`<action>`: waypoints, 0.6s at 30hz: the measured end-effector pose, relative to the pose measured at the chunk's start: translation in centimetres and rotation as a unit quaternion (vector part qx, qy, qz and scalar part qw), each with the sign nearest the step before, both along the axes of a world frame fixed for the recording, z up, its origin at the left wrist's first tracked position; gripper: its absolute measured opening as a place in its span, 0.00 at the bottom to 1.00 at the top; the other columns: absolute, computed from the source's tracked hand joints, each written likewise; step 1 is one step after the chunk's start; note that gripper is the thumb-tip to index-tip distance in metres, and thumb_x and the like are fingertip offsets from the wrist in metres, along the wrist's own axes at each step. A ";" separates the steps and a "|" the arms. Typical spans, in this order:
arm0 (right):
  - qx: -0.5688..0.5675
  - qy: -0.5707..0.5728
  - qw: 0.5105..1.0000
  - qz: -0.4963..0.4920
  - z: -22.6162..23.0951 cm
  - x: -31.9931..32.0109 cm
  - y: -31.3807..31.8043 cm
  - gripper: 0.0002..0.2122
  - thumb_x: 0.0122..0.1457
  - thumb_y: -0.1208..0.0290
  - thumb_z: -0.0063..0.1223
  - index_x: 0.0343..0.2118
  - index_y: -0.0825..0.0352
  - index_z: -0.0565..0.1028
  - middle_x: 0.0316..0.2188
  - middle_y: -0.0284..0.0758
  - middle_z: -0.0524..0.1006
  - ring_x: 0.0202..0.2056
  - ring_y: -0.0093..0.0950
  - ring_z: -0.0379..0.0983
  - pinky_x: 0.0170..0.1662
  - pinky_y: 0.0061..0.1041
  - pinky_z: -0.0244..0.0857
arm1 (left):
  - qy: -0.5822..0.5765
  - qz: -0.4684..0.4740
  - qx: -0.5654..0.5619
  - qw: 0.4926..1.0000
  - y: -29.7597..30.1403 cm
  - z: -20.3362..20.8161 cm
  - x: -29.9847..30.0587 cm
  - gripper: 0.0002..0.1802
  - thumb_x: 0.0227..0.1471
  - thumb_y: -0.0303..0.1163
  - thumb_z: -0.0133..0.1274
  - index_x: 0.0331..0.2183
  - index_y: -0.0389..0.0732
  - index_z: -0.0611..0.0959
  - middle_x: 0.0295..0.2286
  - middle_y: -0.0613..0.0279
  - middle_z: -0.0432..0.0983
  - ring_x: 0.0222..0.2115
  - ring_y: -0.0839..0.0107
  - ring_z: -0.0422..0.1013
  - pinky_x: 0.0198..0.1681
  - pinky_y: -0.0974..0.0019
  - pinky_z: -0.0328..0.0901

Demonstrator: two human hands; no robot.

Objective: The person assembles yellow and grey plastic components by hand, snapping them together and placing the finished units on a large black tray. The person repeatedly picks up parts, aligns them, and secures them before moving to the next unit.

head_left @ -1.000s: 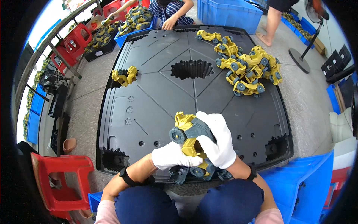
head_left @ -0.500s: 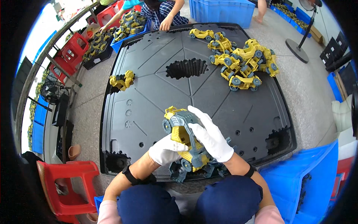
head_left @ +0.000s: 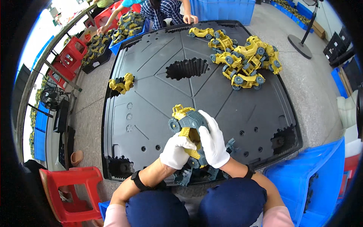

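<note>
A yellow toy truck [head_left: 185,133] with dark grey wheels is held tilted above the near part of the black table. My left hand [head_left: 176,152], in a white glove, is closed round its left side. My right hand [head_left: 214,143], also gloved, presses a dark grey plastic part [head_left: 192,120] onto the truck's top, its fingers long and close together along the part's right side. The right hand hides some of that part and of the truck body. Beneath the hands, loose dark grey plastic parts [head_left: 183,176] lie at the table's near edge.
Several yellow toy trucks [head_left: 245,62] are heaped at the table's far right; another yellow toy piece [head_left: 121,83] sits at the left edge. The black table [head_left: 151,109] has toothed openings. A blue crate [head_left: 306,178] stands right, a red stool [head_left: 72,189] left. A co-worker's hand [head_left: 190,19] rests at the far edge.
The grey part has turned on the truck, and my right hand now covers more of it. My left hand has shifted slightly right. The co-worker's hand has moved right along the far edge.
</note>
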State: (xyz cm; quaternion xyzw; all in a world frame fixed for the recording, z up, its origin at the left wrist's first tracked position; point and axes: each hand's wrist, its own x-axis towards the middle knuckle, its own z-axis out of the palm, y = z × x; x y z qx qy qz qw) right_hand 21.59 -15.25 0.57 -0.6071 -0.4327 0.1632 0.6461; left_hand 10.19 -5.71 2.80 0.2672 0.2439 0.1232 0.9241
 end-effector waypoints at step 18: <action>-0.060 -0.011 0.997 0.046 1.9 1.0 -1.6 0.20 0.63 0.67 0.51 0.55 0.72 0.68 0.51 0.44 0.71 0.51 0.36 0.70 0.54 0.30 0.63 | 0.001 -0.116 0.306 0.945 2.3 1.8 -1.7 0.43 0.46 0.30 0.59 0.62 0.34 0.61 0.54 0.53 0.68 0.55 0.61 0.66 0.62 0.56 0.58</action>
